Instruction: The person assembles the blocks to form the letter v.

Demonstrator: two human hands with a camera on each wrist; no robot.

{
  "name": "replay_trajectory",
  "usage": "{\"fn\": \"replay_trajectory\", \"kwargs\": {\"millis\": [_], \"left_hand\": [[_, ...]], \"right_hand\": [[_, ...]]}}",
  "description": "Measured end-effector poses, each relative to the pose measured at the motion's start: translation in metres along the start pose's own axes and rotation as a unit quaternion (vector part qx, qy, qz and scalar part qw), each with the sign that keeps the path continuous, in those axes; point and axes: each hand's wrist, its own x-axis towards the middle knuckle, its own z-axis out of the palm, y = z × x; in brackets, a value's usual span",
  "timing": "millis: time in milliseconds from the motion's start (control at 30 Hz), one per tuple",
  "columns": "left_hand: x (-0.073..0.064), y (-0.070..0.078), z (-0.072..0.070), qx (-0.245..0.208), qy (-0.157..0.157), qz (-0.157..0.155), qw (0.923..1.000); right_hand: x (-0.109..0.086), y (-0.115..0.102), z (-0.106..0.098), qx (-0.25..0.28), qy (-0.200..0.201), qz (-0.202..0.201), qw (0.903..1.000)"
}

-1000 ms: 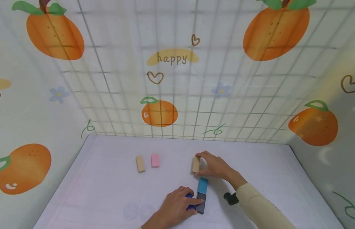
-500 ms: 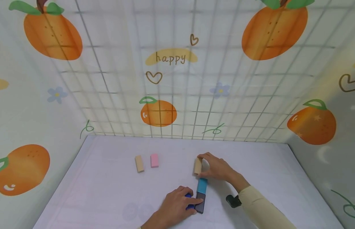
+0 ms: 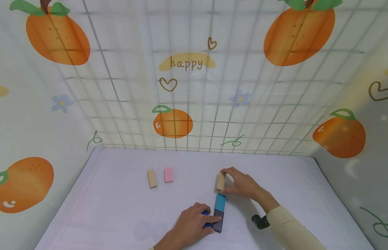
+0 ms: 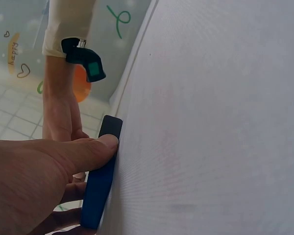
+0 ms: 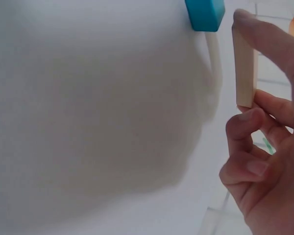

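My right hand [image 3: 244, 185] pinches a plain wooden block [image 3: 220, 181] by its two ends, just beyond the far end of a teal block [image 3: 220, 202]. In the right wrist view, the wooden block [image 5: 245, 68] spans from thumb to fingers, beside the teal block [image 5: 206, 14]. A black block [image 3: 218, 225] continues the row on the near side of the teal one. My left hand [image 3: 192, 222] grips a dark blue block [image 3: 207, 224] alongside it, index finger stretched over the black block. In the left wrist view the thumb lies along the blue block [image 4: 98, 191].
A second wooden block [image 3: 152, 178] and a pink block [image 3: 168, 175] lie side by side at the back left of the white table [image 3: 103, 201]. A patterned cloth [image 3: 187, 93] walls in the back and sides. A black wrist camera [image 3: 260, 221] sits at the right sleeve.
My right hand has shifted to the right with the wooden block, bringing it into line with the teal block. The left hand keeps its place.
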Motion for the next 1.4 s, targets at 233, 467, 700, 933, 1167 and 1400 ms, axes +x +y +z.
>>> {"fn": "replay_trajectory", "kwargs": {"millis": [233,467,700,933,1167,1400], "left_hand": [[0.001,0.0,-0.001,0.001,-0.005,-0.004,1.0],[0.001,-0.001,-0.001,-0.001,-0.001,0.001,1.0],[0.001,-0.001,-0.002,-0.003,-0.003,0.002,1.0],[0.0,0.0,-0.003,-0.004,-0.002,0.004,1.0],[-0.001,0.0,-0.004,-0.009,0.002,0.006,0.9999],[-0.001,0.0,-0.004,-0.017,-0.006,0.002,0.9998]], "right_hand": [[-0.003,0.004,0.001,0.001,-0.002,0.005,1.0],[-0.008,0.005,0.004,0.002,0.001,0.007,1.0],[-0.012,0.01,0.005,0.002,0.004,0.003,1.0],[-0.013,0.012,0.006,0.013,0.006,0.01,0.9998],[-0.01,0.015,0.01,0.02,-0.007,0.03,0.9993],[-0.009,0.017,0.012,0.022,-0.006,0.032,0.9992]]}}
